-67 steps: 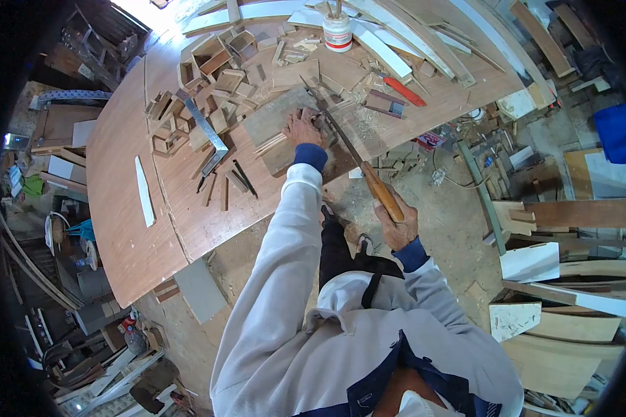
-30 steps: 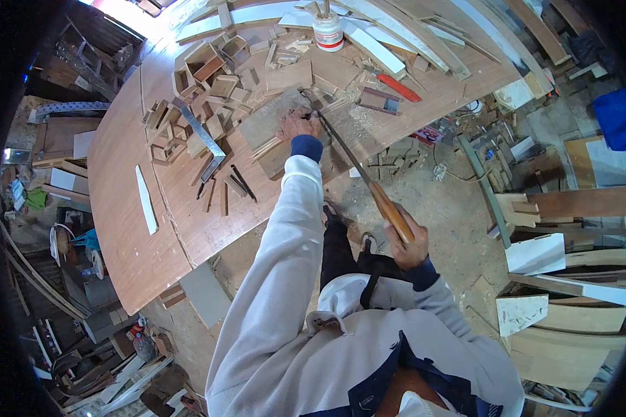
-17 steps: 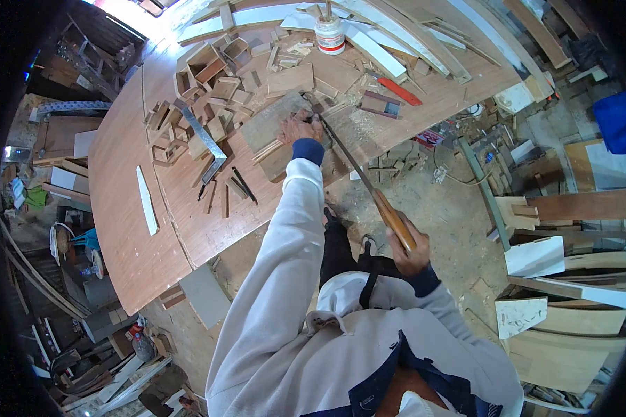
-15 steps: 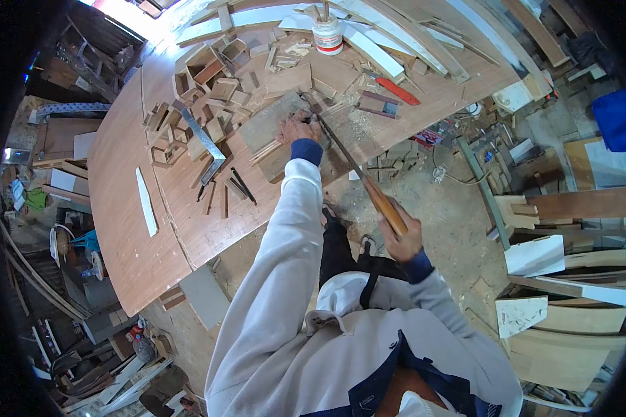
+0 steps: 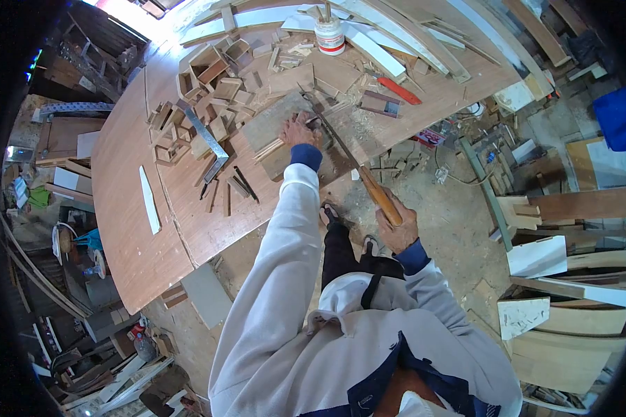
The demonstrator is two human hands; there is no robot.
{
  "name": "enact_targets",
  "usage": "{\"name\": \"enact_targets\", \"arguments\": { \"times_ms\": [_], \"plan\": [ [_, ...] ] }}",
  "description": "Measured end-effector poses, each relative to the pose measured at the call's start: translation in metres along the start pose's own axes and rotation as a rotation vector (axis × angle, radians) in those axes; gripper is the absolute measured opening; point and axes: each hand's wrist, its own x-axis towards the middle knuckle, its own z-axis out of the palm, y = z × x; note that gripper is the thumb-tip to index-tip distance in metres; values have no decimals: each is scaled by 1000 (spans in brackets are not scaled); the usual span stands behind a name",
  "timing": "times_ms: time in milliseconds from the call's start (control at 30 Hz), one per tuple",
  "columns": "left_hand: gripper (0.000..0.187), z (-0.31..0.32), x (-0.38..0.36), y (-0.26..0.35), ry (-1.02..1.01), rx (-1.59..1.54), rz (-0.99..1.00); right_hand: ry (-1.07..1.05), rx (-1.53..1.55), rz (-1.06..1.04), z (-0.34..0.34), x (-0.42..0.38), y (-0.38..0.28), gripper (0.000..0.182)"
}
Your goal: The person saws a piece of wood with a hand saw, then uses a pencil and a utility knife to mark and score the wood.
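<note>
My right hand (image 5: 398, 228) is closed around the wooden handle (image 5: 380, 197) of a handsaw. The saw's narrow blade (image 5: 339, 142) slants up and left, passing close by the fingers of my left hand (image 5: 301, 131). That hand presses thin wooden strips (image 5: 270, 149) onto a flat board (image 5: 259, 130) on the table; its fingertips are bent over them. Strip ends (image 5: 336, 110) stick out beyond the blade. Where the teeth meet the wood is too small to make out.
Left of the board lie small wooden frames (image 5: 209, 64), a metal square (image 5: 205, 135) and a black pen (image 5: 245, 183). A white tub (image 5: 329, 36) and a red-handled tool (image 5: 398, 90) are farther back. Sawdust covers part of the table (image 5: 125, 229). Wood offcuts (image 5: 537, 256) are stacked at right.
My right hand and the saw have shifted slightly down and back toward my body. My left hand stays on the strips. The whole view has moved a little.
</note>
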Motion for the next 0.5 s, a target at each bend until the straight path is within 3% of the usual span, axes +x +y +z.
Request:
{"name": "enact_targets", "arguments": {
  "times_ms": [133,267,333,433,500],
  "plan": [
    [49,-8,1,1,8,-44,18,-51,-30,21,-19,-20,-8,45],
    [47,-11,-1,9,40,10,-8,-16,-73,-69,-30,-41,-4,47],
    [53,-15,0,9,-73,28,-48,-8,-89,-97,-33,-48,-3,47],
    [52,-13,-1,9,-17,17,-45,9,-95,-148,-35,-52,-5,48],
    [51,-17,2,10,-66,12,-48,9,-79,-78,-33,-52,-10,37]
  ]
}}
